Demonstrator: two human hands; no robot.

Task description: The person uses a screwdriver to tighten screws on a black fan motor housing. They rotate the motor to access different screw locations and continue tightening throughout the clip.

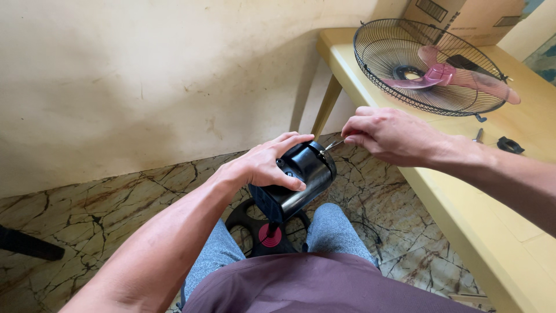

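My left hand (267, 163) grips the top of a glossy black fan motor housing (301, 181), which stands on a black stand with a round base (262, 232) between my knees. My right hand (389, 134) is closed on a thin metal tool, probably a screwdriver (332, 145), whose tip touches the upper right edge of the housing. Most of the tool is hidden inside my fist.
A yellow table (509, 214) runs along the right. On it lie a black wire fan guard (376, 58) with pink fan blades (446, 76) inside, a small black cap (509, 145), a small metal part (478, 135) and a cardboard box (469, 17). A dark object (29, 244) lies on the marble floor at left.
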